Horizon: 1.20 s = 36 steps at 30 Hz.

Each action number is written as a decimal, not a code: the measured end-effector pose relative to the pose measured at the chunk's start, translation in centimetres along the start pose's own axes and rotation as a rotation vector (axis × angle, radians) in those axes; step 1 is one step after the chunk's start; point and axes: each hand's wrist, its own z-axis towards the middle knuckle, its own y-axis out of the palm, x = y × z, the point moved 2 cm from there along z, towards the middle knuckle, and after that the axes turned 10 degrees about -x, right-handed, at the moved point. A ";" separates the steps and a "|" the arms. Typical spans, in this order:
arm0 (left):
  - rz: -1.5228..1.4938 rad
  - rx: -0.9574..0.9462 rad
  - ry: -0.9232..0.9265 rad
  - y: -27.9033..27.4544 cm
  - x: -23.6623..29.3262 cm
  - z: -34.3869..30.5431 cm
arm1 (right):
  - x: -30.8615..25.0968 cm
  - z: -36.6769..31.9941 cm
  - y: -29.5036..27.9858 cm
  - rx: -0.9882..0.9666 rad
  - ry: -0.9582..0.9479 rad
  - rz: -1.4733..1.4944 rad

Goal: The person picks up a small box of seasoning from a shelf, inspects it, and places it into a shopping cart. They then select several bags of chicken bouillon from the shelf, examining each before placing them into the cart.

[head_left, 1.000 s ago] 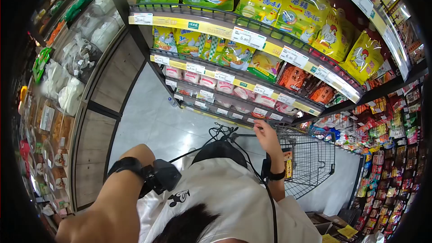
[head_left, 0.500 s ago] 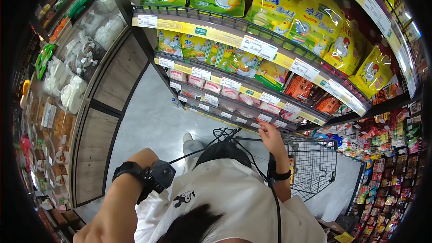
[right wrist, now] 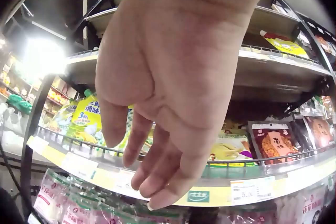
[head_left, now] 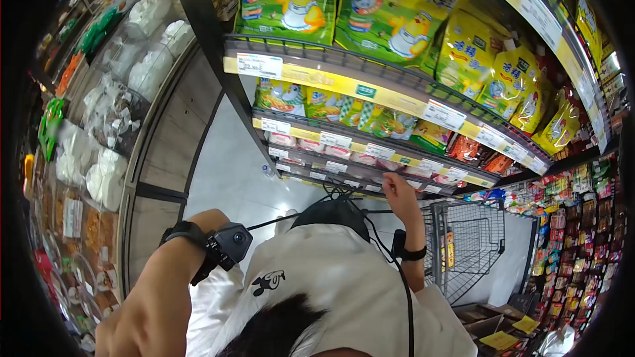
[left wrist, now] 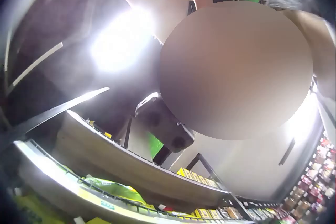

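I stand in a shop aisle facing a shelf rack (head_left: 370,96). My right hand (head_left: 399,197) reaches to the front edge of a low shelf with pink packets (head_left: 317,147). In the right wrist view the right hand (right wrist: 157,171) hangs before the price rail (right wrist: 252,190), its fingers loosely curled and holding nothing, with a yellow-green pouch (right wrist: 86,116) behind it. My left arm is raised towards my head, the wrist camera (head_left: 228,244) on it. The left hand (head_left: 122,334) sits at the frame's bottom edge, its fingers hidden. The left wrist view shows no fingers.
A wire shopping cart (head_left: 473,238) stands just right of my right arm. Yellow seasoning bags (head_left: 390,13) fill the upper shelves. A counter of white bagged goods (head_left: 99,152) runs along the left. Grey floor (head_left: 225,178) lies between. Cardboard boxes (head_left: 489,324) sit at the lower right.
I have moved closer to the rack. My right hand has shifted from the cart's rim side up to the low shelf's edge. The left arm stays raised.
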 end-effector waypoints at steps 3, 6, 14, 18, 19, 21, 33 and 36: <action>-0.131 -0.249 -0.061 -3.8 1.2 -2.2 | -3.7 1.4 1.5 0.037 0.035 -0.029; -0.379 -0.391 -0.320 -7.1 0.3 -5.0 | -7.0 1.9 3.0 0.072 0.030 0.003; 0.158 0.021 -1.093 -14.4 -8.9 -11.5 | -15.6 2.7 1.6 0.233 -0.103 0.076; 0.251 0.204 -1.034 -16.5 -12.8 -13.7 | -20.2 3.5 -2.0 0.427 -0.145 0.051; 0.302 0.248 -0.990 -16.9 -13.5 -13.6 | -20.5 3.9 -2.9 0.492 -0.167 0.066; 0.399 0.213 -0.968 -17.9 -14.6 -12.8 | -20.8 5.5 -5.1 0.595 -0.240 0.079; 0.500 0.142 -0.866 -19.7 -24.1 -11.5 | -23.0 15.3 -12.3 0.814 -0.179 0.001; 0.475 0.111 -0.817 -19.6 -24.0 -12.2 | -21.2 16.9 -12.3 0.738 -0.294 0.227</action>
